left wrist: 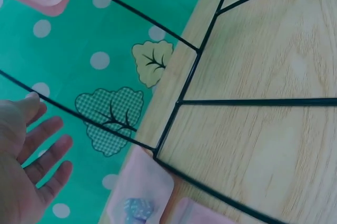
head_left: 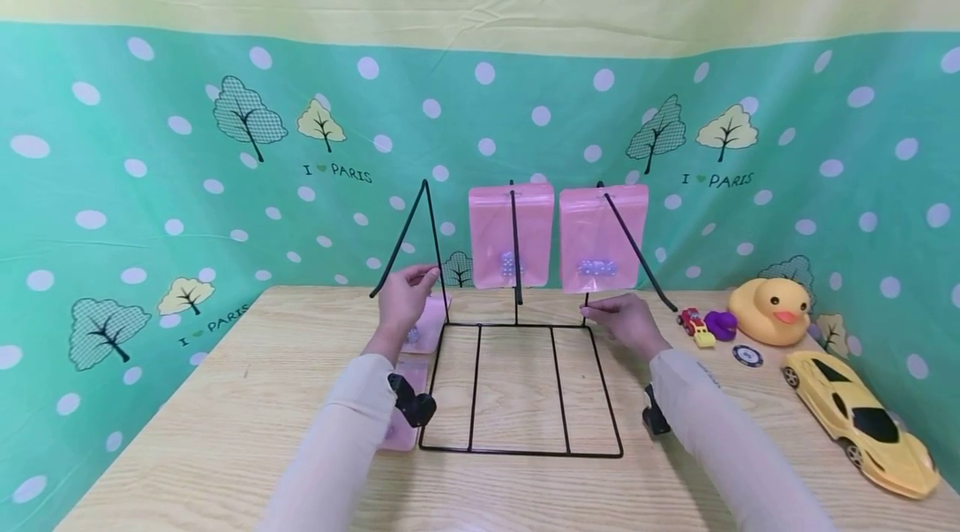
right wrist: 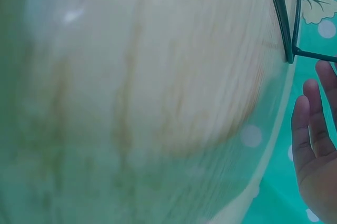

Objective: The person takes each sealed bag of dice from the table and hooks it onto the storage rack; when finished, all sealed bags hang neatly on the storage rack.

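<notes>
Two sleeves [head_left: 330, 436] lead to my left grip [head_left: 405, 298] and right grip [head_left: 624, 320], pinching one black wire rack [head_left: 516, 324]; two pink pouches [head_left: 491, 236] hang, two lie beside.

Two sleeved arms [head_left: 333, 432] reach forward, left hand [head_left: 402, 298] and right hand [head_left: 626, 322] well apart, both pinching.

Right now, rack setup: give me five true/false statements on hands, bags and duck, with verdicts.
1. In the head view, the left hand is at the left upright of the black rack. True.
2. The right hand holds a pink bag. False: it is at the rack's right upright.
3. Two pink bags hang on the rack. True.
4. The rack's left hook carries a bag. False: it is bare.
5. The yellow duck sits left of the rack. False: it sits to the right.
</notes>
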The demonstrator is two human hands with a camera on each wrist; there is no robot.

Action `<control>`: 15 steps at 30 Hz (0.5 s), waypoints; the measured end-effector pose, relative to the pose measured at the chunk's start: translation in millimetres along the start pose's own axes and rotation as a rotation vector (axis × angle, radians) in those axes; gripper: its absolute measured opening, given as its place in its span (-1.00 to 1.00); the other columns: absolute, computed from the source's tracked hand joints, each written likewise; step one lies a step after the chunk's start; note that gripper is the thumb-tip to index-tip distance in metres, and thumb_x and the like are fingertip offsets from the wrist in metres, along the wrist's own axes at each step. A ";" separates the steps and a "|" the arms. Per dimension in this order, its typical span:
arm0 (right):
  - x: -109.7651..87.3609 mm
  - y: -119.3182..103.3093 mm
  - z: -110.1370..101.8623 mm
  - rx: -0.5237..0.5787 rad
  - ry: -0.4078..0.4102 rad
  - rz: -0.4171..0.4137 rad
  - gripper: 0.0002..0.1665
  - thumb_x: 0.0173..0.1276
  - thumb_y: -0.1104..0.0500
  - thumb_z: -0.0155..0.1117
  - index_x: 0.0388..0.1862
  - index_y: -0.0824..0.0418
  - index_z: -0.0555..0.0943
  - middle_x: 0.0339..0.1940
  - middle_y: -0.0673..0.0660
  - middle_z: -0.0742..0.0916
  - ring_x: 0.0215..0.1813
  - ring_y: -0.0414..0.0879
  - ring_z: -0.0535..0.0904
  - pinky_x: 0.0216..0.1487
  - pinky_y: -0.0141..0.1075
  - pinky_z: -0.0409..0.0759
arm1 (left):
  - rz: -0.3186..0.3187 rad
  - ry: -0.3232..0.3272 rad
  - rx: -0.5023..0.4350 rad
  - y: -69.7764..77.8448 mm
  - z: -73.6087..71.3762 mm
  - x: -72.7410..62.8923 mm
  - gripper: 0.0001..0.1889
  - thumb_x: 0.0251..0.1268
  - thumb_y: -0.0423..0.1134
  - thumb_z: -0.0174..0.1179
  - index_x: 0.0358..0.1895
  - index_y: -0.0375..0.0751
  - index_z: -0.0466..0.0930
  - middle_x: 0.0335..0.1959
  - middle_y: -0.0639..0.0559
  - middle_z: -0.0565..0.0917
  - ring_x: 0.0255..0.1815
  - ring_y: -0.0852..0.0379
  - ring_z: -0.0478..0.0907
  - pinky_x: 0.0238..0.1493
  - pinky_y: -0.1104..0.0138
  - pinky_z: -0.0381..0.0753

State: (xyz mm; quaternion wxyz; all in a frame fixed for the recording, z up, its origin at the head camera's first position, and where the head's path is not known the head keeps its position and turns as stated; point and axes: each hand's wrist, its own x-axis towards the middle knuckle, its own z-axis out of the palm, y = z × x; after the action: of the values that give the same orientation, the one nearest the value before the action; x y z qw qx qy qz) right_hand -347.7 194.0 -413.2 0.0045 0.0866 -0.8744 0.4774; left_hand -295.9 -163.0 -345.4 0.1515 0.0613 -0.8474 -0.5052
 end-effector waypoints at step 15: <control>-0.5 -1.9 -1.6 -0.064 0.000 -0.021 -0.62 0.42 0.01 0.40 0.05 0.25 0.75 0.05 0.26 0.77 -0.13 0.03 0.60 -0.13 -0.20 0.56 | 0.052 -0.152 0.141 -10.0 -45.0 -10.7 -0.55 0.56 -0.05 0.13 0.33 -0.24 0.54 0.24 -0.29 0.61 0.28 -0.26 0.51 0.28 -0.08 0.46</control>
State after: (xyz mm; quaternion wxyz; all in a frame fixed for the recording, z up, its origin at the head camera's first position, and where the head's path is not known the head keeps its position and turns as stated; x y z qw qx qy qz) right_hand -347.0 194.4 -410.9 0.0123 0.0955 -0.8882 0.4492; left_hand -272.0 -202.8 -336.3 0.0953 0.0114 -0.8911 -0.4436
